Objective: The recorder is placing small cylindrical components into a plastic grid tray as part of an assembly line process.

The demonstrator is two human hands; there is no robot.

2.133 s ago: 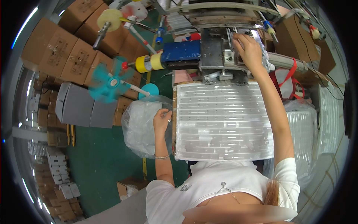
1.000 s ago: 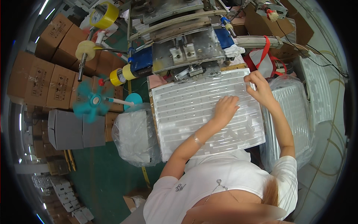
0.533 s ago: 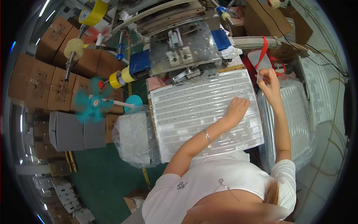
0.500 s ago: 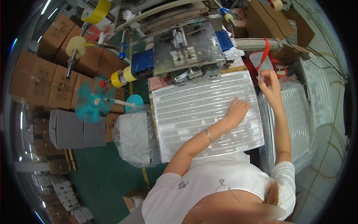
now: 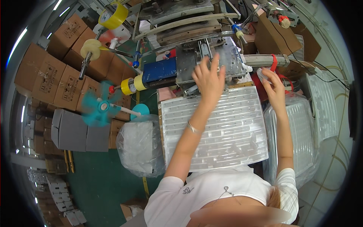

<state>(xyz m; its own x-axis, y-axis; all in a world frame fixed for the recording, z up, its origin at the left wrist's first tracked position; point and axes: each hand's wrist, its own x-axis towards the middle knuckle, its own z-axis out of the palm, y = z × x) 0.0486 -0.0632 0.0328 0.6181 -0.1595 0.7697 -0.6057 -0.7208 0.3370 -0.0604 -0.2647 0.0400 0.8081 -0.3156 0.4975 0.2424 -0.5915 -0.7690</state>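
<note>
My left hand [image 5: 210,84] reaches over the metal fixture [image 5: 236,62] of the machine. Its fingers are spread near the slotted middle block, and I see nothing held in them. To the right, my right hand [image 5: 275,90] pinches a small whitish see-through piece [image 5: 260,73] beside a red strap [image 5: 274,62]. Below the fixture lies a white plastic tray [image 5: 223,145] with long ridged rows. Small clear pieces sit in several rows, too small to make out well.
Wrapped ridged trays [image 5: 298,132] stand right of the work tray. A plastic-covered stack [image 5: 140,145] stands at its left. A turquoise fan [image 5: 102,107] spins beyond it, near cardboard boxes [image 5: 47,79]. Yellow tape rolls [image 5: 114,17] hang at the machine's left.
My left hand has gone from the tray up and left to the metal fixture, its fingers now spread. My right hand stays beside the red strap. The view has shifted slightly.
</note>
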